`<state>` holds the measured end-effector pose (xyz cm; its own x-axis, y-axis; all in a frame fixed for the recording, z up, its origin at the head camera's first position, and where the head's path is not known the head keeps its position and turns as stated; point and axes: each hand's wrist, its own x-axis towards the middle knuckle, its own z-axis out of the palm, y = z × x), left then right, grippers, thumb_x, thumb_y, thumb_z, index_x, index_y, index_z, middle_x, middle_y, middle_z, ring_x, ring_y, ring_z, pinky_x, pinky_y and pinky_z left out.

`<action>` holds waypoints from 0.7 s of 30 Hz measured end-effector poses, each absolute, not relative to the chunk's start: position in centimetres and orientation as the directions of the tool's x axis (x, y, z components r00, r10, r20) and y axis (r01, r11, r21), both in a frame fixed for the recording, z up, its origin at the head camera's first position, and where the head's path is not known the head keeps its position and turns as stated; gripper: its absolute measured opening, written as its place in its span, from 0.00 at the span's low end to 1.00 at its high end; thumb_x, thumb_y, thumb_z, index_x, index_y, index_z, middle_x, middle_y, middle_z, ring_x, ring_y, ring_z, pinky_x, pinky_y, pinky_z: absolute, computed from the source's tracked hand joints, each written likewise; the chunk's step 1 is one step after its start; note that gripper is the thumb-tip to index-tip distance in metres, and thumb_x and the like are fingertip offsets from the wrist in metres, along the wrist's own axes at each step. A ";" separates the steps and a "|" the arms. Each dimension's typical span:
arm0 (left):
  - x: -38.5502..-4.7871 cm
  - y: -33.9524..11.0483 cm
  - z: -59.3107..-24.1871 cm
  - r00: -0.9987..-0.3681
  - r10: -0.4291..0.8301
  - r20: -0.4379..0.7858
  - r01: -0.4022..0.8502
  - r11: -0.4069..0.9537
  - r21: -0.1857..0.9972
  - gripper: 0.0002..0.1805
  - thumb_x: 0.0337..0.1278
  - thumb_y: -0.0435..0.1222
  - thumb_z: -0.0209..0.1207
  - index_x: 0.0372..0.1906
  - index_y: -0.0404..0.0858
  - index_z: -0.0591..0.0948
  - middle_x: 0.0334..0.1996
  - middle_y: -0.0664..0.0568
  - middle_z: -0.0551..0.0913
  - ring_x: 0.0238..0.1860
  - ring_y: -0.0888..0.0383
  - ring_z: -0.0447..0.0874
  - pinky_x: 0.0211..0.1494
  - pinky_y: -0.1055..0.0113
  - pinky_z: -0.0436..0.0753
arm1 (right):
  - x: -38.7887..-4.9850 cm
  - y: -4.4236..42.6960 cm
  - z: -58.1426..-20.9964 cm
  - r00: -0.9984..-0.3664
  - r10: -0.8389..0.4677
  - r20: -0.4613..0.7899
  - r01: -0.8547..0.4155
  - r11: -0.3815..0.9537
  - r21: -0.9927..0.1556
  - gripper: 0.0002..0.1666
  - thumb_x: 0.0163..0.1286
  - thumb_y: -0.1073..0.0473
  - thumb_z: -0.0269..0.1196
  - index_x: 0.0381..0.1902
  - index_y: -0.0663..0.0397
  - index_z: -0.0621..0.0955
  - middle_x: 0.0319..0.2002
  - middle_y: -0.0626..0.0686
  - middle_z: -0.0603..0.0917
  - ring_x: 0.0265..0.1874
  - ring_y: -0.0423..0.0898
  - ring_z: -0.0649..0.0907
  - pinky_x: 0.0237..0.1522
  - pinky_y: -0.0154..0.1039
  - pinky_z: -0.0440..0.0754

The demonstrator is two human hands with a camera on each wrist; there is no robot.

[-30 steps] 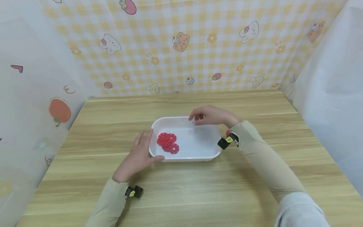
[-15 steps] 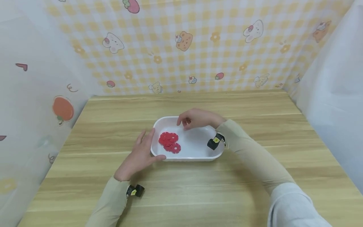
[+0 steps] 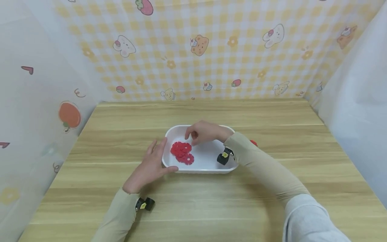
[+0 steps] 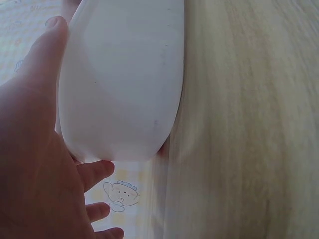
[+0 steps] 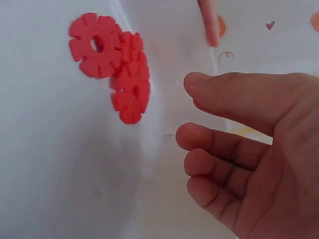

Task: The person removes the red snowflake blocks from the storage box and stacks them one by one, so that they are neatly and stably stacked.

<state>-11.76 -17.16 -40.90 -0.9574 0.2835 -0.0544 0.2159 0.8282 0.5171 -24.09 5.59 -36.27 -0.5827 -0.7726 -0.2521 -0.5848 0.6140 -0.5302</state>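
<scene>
Several flat red notched discs (image 3: 181,151) with centre holes lie overlapped at the left end of a white oval-cornered tray (image 3: 201,171). In the right wrist view, the discs (image 5: 96,46) sit a short way from my fingertips. My right hand (image 3: 203,131) hovers over the tray's far left part, its fingers loosely bent, with a gap between thumb and fingers and nothing held. My left hand (image 3: 150,167) rests against the tray's left end, fingers spread, thumb along the near rim. Its thumb lies along the tray's (image 4: 124,74) edge in the left wrist view.
Another red piece (image 3: 254,143) shows on the wooden table (image 3: 205,208) right of the tray, partly hidden by the right sleeve. A checked yellow cloth (image 3: 181,70) with cartoon prints hangs behind the table; pale sheets stand at both sides.
My right hand has moved left and nearer over the tray, toward the discs, its fingers still loosely bent. The left hand keeps its place on the tray. The whole view has shifted slightly.
</scene>
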 end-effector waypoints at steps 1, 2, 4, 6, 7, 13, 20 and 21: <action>-11.7 -17.1 -40.9 -0.958 0.281 -0.055 0.213 0.828 0.519 0.62 0.42 0.55 0.70 0.76 0.40 0.45 0.73 0.43 0.57 0.74 0.36 0.39 0.56 0.32 0.71 | -24.0 5.4 -36.4 -0.584 -0.770 -0.257 -0.584 0.618 -0.526 0.19 0.60 0.58 0.68 0.51 0.47 0.82 0.29 0.46 0.80 0.31 0.43 0.78 0.36 0.32 0.77; -11.7 -17.1 -40.9 -0.959 0.280 -0.056 0.211 0.827 0.520 0.62 0.42 0.55 0.70 0.76 0.40 0.45 0.73 0.43 0.57 0.74 0.36 0.39 0.56 0.32 0.71 | -24.0 5.3 -36.6 -0.583 -0.769 -0.263 -0.584 0.622 -0.522 0.19 0.60 0.58 0.68 0.51 0.46 0.82 0.29 0.46 0.80 0.31 0.43 0.78 0.36 0.32 0.77; -11.7 -17.1 -40.8 -0.959 0.278 -0.059 0.207 0.827 0.523 0.62 0.42 0.55 0.70 0.76 0.40 0.45 0.73 0.43 0.57 0.74 0.36 0.39 0.56 0.32 0.71 | -23.9 4.9 -37.0 -0.578 -0.768 -0.276 -0.587 0.626 -0.514 0.20 0.59 0.58 0.69 0.51 0.46 0.82 0.31 0.47 0.80 0.32 0.43 0.78 0.37 0.33 0.78; -11.7 -17.1 -40.8 -0.959 0.276 -0.064 0.204 0.828 0.523 0.62 0.42 0.55 0.70 0.76 0.40 0.45 0.73 0.43 0.57 0.74 0.37 0.39 0.57 0.32 0.71 | -23.8 4.6 -37.5 -0.572 -0.768 -0.289 -0.600 0.631 -0.492 0.22 0.59 0.58 0.69 0.53 0.44 0.81 0.34 0.46 0.80 0.34 0.42 0.78 0.39 0.33 0.78; -11.7 -17.1 -40.8 -0.959 0.275 -0.066 0.201 0.829 0.522 0.62 0.42 0.55 0.70 0.76 0.41 0.45 0.73 0.43 0.57 0.74 0.37 0.39 0.57 0.33 0.71 | -23.8 4.4 -37.7 -0.569 -0.769 -0.292 -0.609 0.632 -0.479 0.23 0.59 0.58 0.69 0.54 0.44 0.81 0.36 0.46 0.80 0.36 0.42 0.78 0.40 0.33 0.78; -11.9 -17.1 -40.8 -0.958 0.278 -0.071 0.202 0.830 0.520 0.62 0.41 0.56 0.70 0.76 0.42 0.44 0.73 0.46 0.56 0.74 0.38 0.39 0.57 0.34 0.72 | -23.5 3.7 -38.5 -0.588 -0.762 -0.272 -0.669 0.647 -0.365 0.28 0.57 0.58 0.71 0.57 0.39 0.80 0.44 0.44 0.79 0.41 0.40 0.76 0.48 0.34 0.77; -11.8 -17.1 -40.9 -0.958 0.279 -0.066 0.206 0.830 0.518 0.62 0.42 0.55 0.70 0.76 0.42 0.44 0.73 0.45 0.56 0.74 0.38 0.39 0.57 0.34 0.71 | -23.0 3.2 -38.9 -0.596 -0.765 -0.246 -0.704 0.644 -0.299 0.29 0.54 0.54 0.73 0.56 0.38 0.81 0.41 0.42 0.78 0.39 0.37 0.76 0.47 0.32 0.78; -11.7 -17.1 -40.9 -0.958 0.280 -0.066 0.207 0.830 0.518 0.62 0.41 0.55 0.71 0.76 0.42 0.45 0.73 0.45 0.56 0.74 0.38 0.39 0.57 0.34 0.72 | -23.0 3.1 -39.0 -0.593 -0.768 -0.244 -0.707 0.641 -0.298 0.28 0.54 0.54 0.73 0.55 0.38 0.81 0.42 0.43 0.79 0.39 0.37 0.76 0.47 0.32 0.78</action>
<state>-11.75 -17.13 -40.87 -0.9578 0.2797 -0.0656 0.2068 0.8298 0.5183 -22.97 3.12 -39.01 -0.5928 -0.7676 -0.2436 -0.7074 0.6409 -0.2980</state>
